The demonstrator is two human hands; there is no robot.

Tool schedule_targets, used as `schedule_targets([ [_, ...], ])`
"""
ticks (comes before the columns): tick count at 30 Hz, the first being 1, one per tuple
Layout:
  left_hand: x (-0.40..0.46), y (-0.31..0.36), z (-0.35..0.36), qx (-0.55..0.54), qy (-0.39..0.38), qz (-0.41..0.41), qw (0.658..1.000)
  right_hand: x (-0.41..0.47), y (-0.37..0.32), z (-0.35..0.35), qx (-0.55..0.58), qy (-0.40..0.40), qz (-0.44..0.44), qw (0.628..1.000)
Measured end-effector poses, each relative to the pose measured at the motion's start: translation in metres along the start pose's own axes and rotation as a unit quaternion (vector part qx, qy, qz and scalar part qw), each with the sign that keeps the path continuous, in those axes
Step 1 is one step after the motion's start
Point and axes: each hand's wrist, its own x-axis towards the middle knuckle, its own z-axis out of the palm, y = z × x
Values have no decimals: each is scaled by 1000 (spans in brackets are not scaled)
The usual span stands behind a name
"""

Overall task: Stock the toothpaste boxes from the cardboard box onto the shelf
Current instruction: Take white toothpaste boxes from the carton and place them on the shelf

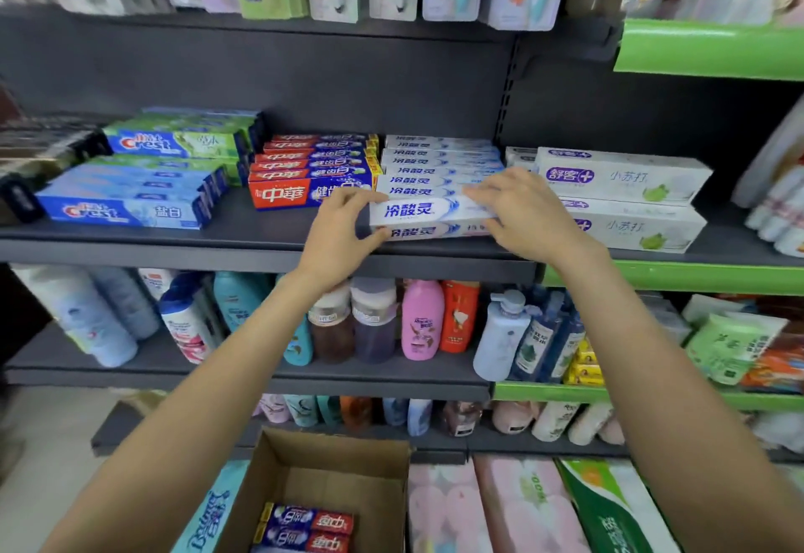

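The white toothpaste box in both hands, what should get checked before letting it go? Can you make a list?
1. Left hand grips the white toothpaste box at its left end: ok.
2. Right hand holds its right end: ok.
3. Box sits level on the matching white box below: ok.
4. Box lines up with the white row behind: ok.
5. Box fully let go and resting: cannot tell.
6. Cardboard box holds more red and blue boxes: ok.

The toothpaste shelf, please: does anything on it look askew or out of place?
Nothing stands out. The white toothpaste box that the left hand and right hand hold sits squarely atop its own stack, and the neighbouring rows on the shelf lie straight.
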Motion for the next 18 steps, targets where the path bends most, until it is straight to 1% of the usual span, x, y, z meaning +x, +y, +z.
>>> schedule_targets([
  [2,0,-1,8,10,0,-7,1000,-1,0,16,-33,7,31,999],
  [4,1,-1,10,10,6,-30,999,-9,-6,30,-37,67,57,995],
  [7,-4,2,8,31,41,-9,999,-25,-23,41,18,187,66,980],
  [9,-17,9,3,11,80,18,997,-39,-42,45,67,239,47,967],
  [11,-41,16,-5,-26,123,42,991,-55,-65,52,115,270,13,956],
  [13,-75,15,-11,-64,140,50,987,-74,-92,65,156,262,-23,952],
  [15,-115,-1,-10,-81,122,37,989,-93,-118,88,188,213,-47,958],
  [16,-136,-13,-9,-89,99,19,991,-102,-131,101,202,174,-54,962],
  [18,-178,-44,-6,-106,26,-50,993,-119,-156,131,228,83,-61,968],
])
